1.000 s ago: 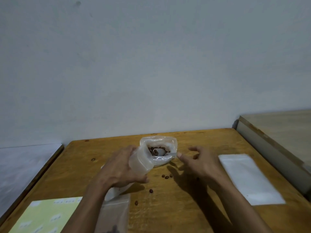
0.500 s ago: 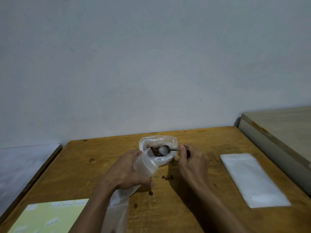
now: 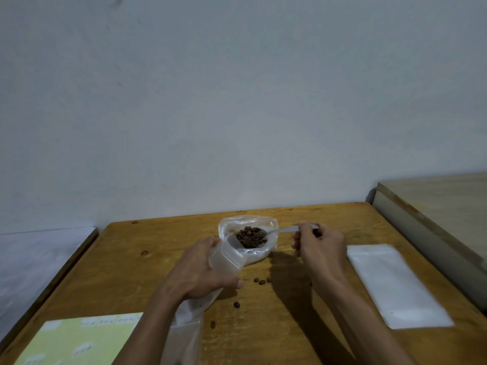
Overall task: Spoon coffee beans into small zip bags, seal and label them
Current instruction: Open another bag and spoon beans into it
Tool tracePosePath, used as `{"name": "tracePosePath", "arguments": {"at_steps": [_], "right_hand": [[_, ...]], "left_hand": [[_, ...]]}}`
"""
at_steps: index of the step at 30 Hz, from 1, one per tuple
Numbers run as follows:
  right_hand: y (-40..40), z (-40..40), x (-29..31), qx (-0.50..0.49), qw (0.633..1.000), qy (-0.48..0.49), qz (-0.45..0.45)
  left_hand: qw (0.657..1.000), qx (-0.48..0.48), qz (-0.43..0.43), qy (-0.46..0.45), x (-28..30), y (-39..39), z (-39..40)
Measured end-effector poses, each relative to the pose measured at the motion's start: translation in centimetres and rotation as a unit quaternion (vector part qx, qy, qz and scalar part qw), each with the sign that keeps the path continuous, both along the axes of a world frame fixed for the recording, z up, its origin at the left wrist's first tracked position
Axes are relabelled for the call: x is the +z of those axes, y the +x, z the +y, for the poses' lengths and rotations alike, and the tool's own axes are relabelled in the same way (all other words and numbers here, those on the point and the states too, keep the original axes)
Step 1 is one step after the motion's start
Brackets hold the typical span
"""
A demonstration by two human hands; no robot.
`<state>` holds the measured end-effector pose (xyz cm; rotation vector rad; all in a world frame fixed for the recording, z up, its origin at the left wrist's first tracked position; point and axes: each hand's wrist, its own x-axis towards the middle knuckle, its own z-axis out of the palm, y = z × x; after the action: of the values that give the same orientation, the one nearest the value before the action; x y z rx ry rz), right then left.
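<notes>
Wooden table, lower half of the frame, against a plain wall.

Left hand, centre: fingers curled round a small clear zip bag, mouth tilted toward the upper right.

Right hand, right of centre: pinches the handle of a metal spoon; bowl end reaches left over the coffee beans.

Beans sit in an open clear plastic bag, centre, just beyond the zip bag's mouth.

Loose beans scattered on the table below both.

Stack of flat white bags, lower right.

Yellow label sheet, lower left corner.

Clear plastic under the left forearm; kind unclear.
</notes>
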<state>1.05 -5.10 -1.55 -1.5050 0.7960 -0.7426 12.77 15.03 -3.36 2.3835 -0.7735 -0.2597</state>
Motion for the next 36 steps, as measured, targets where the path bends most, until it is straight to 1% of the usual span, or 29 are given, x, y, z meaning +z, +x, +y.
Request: {"name": "tracePosePath", "arguments": {"at_steps": [3,5,6,9,11,13,14,16,18,19,21,23,25,26,28,36], "right_hand": [[-1.0,0.3,1.0,0.029,0.999,0.002,-0.031],[-1.3,1.0,1.2,0.063,0.997,-0.016,-0.040],[-1.4,1.4,1.2,0.082,0.995,-0.048,-0.036],[-1.5,2.2,0.6,0.121,0.970,-0.205,-0.039],[-1.4,1.8,0.1,0.082,0.958,-0.263,-0.074],[-0.9,1.1,-0.6,0.035,0.955,-0.282,-0.084],[-0.6,0.9,-1.1,0.028,0.954,-0.290,-0.070],[0.2,1.0,-2.3,0.043,0.954,-0.297,-0.018],[0.9,1.4,-3.4,0.058,0.959,-0.275,0.027],[1.3,1.7,-3.9,0.059,0.966,-0.249,0.040],[1.8,2.1,-4.3,0.057,0.983,-0.168,0.053],[2.2,2.4,-4.4,0.049,0.996,-0.060,0.053],[2.2,2.3,-4.1,0.026,0.999,0.027,0.039],[2.1,2.0,-3.9,0.014,0.998,0.049,0.032],[1.5,1.4,-3.2,0.000,0.998,0.062,0.021],[-1.4,0.8,0.4,0.014,0.998,-0.001,-0.054]], "left_hand": [[1.000,0.002,0.003,-0.009,0.0,0.0,-0.1],[1.000,0.004,0.003,-0.012,-0.1,0.0,-0.1],[1.000,0.006,0.003,-0.012,-0.1,-0.1,-0.1],[1.000,0.010,0.000,-0.013,-0.3,0.0,-0.1],[1.000,0.017,-0.007,-0.017,-0.4,-0.1,-0.2],[0.999,0.022,-0.010,-0.024,-0.4,0.0,-0.3],[0.999,0.021,-0.011,-0.024,-0.4,-0.1,-0.3],[0.999,0.020,-0.012,-0.022,-0.5,-0.1,-0.4],[1.000,0.018,-0.013,-0.019,-0.5,-0.2,-0.5],[1.000,0.017,-0.011,-0.019,-0.6,-0.1,-0.6],[1.000,0.018,-0.006,-0.020,-0.6,-0.1,-0.7],[1.000,0.018,-0.006,-0.015,-0.5,-0.1,-0.6],[1.000,0.016,-0.010,-0.011,-0.5,-0.1,-0.6],[1.000,0.015,-0.011,-0.010,-0.5,-0.2,-0.6],[1.000,0.015,-0.010,-0.011,-0.5,-0.3,-0.6],[1.000,0.021,-0.012,-0.012,-0.2,-0.5,-0.9]]}}
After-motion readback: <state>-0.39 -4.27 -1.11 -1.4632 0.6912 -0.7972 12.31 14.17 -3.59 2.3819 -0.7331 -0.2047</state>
